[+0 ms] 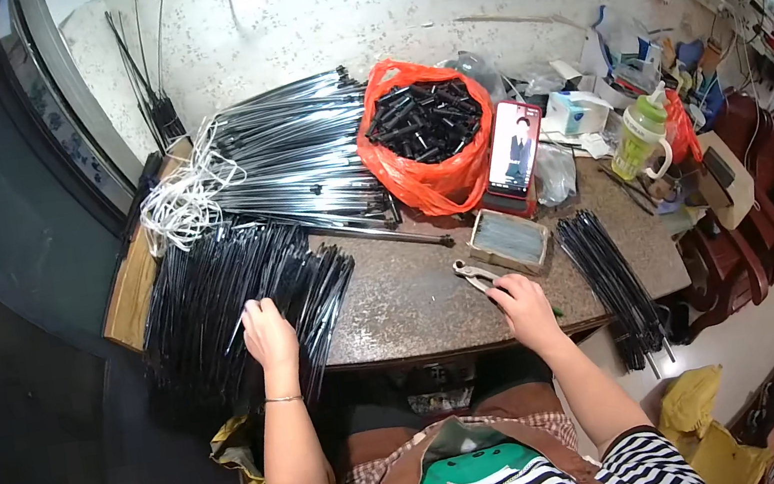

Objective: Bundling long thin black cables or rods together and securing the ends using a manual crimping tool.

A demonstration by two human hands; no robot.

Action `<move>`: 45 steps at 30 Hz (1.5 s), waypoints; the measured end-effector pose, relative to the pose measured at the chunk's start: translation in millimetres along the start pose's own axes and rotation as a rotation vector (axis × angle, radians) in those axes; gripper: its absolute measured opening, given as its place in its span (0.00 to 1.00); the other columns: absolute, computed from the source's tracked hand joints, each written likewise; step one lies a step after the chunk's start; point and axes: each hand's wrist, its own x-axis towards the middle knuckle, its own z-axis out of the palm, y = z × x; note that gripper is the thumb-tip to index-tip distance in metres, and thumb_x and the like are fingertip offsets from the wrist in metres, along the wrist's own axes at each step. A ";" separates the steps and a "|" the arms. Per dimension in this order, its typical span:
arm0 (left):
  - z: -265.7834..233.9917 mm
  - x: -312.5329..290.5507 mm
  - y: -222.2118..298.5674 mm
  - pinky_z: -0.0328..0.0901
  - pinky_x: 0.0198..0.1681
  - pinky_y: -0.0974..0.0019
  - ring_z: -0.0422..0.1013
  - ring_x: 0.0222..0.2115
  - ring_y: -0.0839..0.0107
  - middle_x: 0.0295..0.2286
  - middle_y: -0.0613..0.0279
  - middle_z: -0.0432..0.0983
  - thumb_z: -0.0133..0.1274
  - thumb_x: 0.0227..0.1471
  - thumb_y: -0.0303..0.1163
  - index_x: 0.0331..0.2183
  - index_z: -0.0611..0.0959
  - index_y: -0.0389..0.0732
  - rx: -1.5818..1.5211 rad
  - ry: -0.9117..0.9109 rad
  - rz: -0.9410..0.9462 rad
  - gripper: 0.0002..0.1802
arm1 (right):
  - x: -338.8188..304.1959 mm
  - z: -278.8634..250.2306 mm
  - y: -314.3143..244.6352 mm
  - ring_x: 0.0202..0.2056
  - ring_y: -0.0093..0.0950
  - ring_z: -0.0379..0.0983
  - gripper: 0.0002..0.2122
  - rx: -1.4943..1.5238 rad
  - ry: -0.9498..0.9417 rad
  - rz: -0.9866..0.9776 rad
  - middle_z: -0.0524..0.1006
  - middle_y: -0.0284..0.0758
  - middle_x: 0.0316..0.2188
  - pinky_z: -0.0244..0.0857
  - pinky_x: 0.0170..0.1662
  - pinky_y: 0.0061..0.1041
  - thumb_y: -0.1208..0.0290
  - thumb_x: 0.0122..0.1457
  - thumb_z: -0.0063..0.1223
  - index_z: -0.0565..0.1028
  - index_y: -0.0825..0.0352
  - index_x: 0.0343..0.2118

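Note:
My left hand (270,333) is over a wide pile of thin black rods (203,291) at the table's left edge. Its fingers are bent together among the rods, and what is between them is hidden. Near the front edge, my right hand (525,307) is closed round the handles of metal pincers (473,274), whose jaws point away to the left. Just beyond the pincers is a shallow box (511,240) of fine grey wire-like pieces. On the right, a bundle of black rods (604,268) sticks out over the front edge.
Shiny dark rods (292,156) with white ties (188,198) lie behind the left pile. An orange bag (435,196) holds short black tubes (429,122). Beside it stands a phone (514,151). A green bottle (639,136) and clutter are at the far right.

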 end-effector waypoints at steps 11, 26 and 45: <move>-108.4 29.3 66.2 0.50 0.13 0.78 0.53 0.10 0.80 0.10 0.68 0.58 0.42 0.44 0.32 0.18 0.65 0.38 -1.644 0.165 0.013 0.10 | -16.8 -18.7 6.0 0.36 0.31 0.60 0.11 0.002 -0.011 0.045 0.67 0.32 0.28 0.53 0.36 0.28 0.78 0.36 0.45 0.68 0.64 0.28; -39.6 -35.2 85.4 0.59 0.34 0.70 0.65 0.30 0.70 0.28 0.55 0.67 0.51 0.32 0.28 0.33 0.69 0.35 -1.418 -0.653 0.657 0.19 | 62.7 -63.3 -120.7 0.15 0.18 0.61 0.11 1.283 0.324 -0.045 0.65 0.34 0.16 0.58 0.22 0.16 0.77 0.43 0.48 0.59 0.68 0.28; -11.1 -143.5 42.9 0.56 0.25 0.79 0.59 0.21 0.83 0.18 0.71 0.64 0.38 0.46 0.35 0.21 0.69 0.38 -1.738 -1.516 -0.146 0.11 | 8.5 12.1 -91.6 0.18 0.26 0.67 0.09 0.746 -0.173 0.454 0.70 0.35 0.15 0.59 0.22 0.19 0.67 0.45 0.43 0.71 0.69 0.22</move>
